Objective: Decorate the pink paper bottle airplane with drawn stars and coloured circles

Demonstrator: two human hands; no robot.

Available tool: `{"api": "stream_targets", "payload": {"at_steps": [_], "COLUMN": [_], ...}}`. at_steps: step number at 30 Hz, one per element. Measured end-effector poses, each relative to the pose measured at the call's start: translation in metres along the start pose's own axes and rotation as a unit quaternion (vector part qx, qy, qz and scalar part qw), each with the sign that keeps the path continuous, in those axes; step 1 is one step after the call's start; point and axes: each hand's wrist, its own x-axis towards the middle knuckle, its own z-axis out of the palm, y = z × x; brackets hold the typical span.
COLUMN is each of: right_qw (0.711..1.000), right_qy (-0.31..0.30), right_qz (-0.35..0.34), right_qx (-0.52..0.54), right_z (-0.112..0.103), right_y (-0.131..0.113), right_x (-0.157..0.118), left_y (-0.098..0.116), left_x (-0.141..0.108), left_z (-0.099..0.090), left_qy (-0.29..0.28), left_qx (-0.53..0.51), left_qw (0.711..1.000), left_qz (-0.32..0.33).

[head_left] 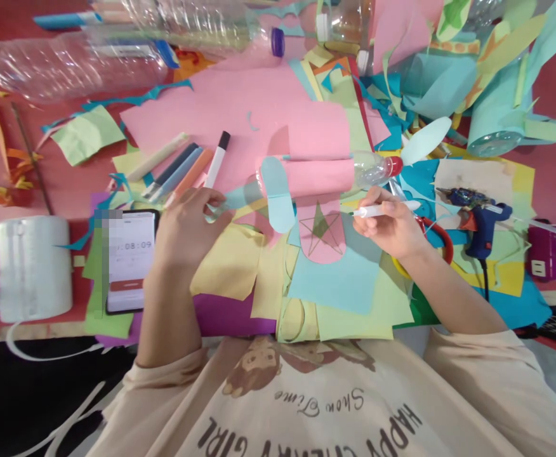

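My right hand is closed around a white marker, its dark green tip pointing left. Just left of that tip, a rounded pink paper flap carries a drawn star, its centre filled green. The flap extends from a plastic bottle wrapped in pink paper, lying on its side with a red cap and light blue paper wings. My left hand is curled beside several markers, thumb and finger nearly together; a small pale thing between them is too unclear to name.
A phone showing a timer and a white box-like device lie at left. On the right are a blue glue gun and red-and-yellow-handled scissors. Clear plastic bottles line the back; paper scraps cover much of the table.
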Motion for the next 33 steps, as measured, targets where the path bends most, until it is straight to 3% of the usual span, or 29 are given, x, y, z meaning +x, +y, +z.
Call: {"api": "stream_targets", "payload": {"at_steps": [7, 11, 14, 16, 18, 22, 33], "right_qw": [1.0, 1.0, 0.999, 0.999, 0.999, 0.999, 0.993], "right_qy": [0.008, 0.006, 0.018, 0.017, 0.012, -0.024, -0.081], "right_qz": [-0.004, 0.012, 0.033, 0.035, 0.032, 0.019, -0.02], "right_qx": [-0.013, -0.014, -0.031, -0.035, -0.028, -0.022, -0.081], "right_z": [0.001, 0.0, 0.0, 0.002, 0.004, 0.008, 0.004], "right_y": [0.002, 0.003, 0.003, 0.003, 0.004, 0.006, 0.014], "right_x": [-0.002, -0.002, -0.003, -0.003, -0.004, -0.005, -0.01], "left_y": [-0.004, 0.01, 0.04, 0.062, 0.081, 0.097, 0.101], "left_x": [0.0, -0.004, -0.014, -0.022, -0.027, -0.03, -0.038], "left_z": [-0.003, -0.007, -0.005, -0.001, 0.003, 0.012, 0.023], "left_qy": [-0.003, 0.046, 0.057, 0.033, 0.0, -0.007, -0.005], "left_qx": [0.019, 0.026, -0.109, -0.177, -0.208, -0.235, -0.279], "left_qw": [1.0, 0.998, 0.984, 0.956, 0.938, 0.944, 0.932], "left_qz": [-0.017, 0.015, 0.133, 0.232, 0.278, 0.232, 0.231]}}
